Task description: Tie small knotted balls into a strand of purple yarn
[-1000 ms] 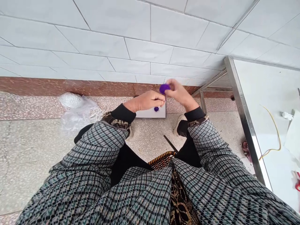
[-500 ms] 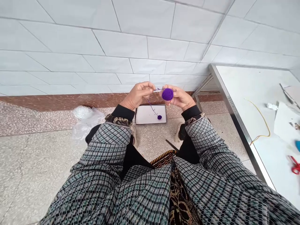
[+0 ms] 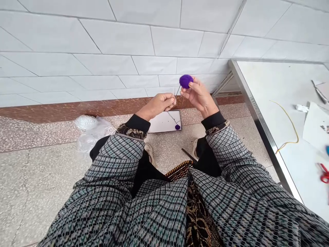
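Observation:
A purple ball of yarn point(image 3: 185, 81) is held up in the fingers of my right hand point(image 3: 199, 94). Lower and to its left, my left hand point(image 3: 161, 103) is closed in a pinch on the yarn strand point(image 3: 178, 90) that runs up to the ball. Below the hands a white shallow tray point(image 3: 161, 126) with a dark rim lies on the floor. In it sits a smaller purple yarn ball point(image 3: 177, 127), with a thin strand leading up toward my left hand. My left forearm hides part of the tray's left side.
A white-topped metal table point(image 3: 267, 82) stands on the right, with a yellow cord point(image 3: 291, 127), red scissors point(image 3: 325, 174) and paper point(image 3: 317, 123) on it. White yarn point(image 3: 85, 122) and a clear plastic bag point(image 3: 94, 137) lie on the floor at left. A tiled wall point(image 3: 123, 41) rises ahead.
My right hand has lifted the yarn ball up and away, and the ball has turned. My left hand has moved slightly right, still pinching the strand, which now slants upward.

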Available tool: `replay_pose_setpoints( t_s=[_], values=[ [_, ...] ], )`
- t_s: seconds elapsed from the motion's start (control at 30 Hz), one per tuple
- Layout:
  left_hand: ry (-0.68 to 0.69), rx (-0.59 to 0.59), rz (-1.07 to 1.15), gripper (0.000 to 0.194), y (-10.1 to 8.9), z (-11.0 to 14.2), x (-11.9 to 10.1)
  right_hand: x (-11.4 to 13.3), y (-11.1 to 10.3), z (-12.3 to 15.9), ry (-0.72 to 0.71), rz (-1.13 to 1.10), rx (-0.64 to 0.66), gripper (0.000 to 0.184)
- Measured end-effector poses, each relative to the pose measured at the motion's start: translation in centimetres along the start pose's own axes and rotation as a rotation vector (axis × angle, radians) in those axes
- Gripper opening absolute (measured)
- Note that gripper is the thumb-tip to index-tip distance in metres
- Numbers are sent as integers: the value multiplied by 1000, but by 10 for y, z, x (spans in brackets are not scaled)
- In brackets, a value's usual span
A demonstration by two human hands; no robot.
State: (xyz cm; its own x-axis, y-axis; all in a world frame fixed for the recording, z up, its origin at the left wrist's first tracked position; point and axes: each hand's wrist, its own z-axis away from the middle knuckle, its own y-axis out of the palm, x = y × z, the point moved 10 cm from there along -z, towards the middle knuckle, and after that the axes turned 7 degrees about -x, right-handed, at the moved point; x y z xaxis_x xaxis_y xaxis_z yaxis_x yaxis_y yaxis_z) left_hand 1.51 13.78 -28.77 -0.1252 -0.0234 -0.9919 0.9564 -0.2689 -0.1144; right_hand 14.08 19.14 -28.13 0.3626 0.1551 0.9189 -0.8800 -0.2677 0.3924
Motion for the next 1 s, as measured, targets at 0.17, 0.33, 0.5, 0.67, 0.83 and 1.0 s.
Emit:
replay_pose_setpoints(
  t_s=[0.17, 0.33, 0.5, 0.67, 0.83, 1.0],
  values=[
    [84, 132, -276, 16, 13, 16, -14, -12, -10, 1, -23, 489, -101, 33],
    [93, -7, -332, 15, -18, 15, -17, -36, 33, 48, 267, 441, 553, 40],
    [60, -80, -304, 16, -25, 8, -11, 20, 8, 20, -43, 10, 245, 57],
    [99, 167, -327, 18, 12, 14, -17, 2, -21, -5, -102, 183, -60, 49],
    [87, 69, -248, 15, -4, 12, -18, -49, 13, 26, 237, 572, 343, 36],
    [-14, -51, -163, 19, -22, 3, 3, -3, 17, 32, 125, 94, 274, 55]
  ],
)
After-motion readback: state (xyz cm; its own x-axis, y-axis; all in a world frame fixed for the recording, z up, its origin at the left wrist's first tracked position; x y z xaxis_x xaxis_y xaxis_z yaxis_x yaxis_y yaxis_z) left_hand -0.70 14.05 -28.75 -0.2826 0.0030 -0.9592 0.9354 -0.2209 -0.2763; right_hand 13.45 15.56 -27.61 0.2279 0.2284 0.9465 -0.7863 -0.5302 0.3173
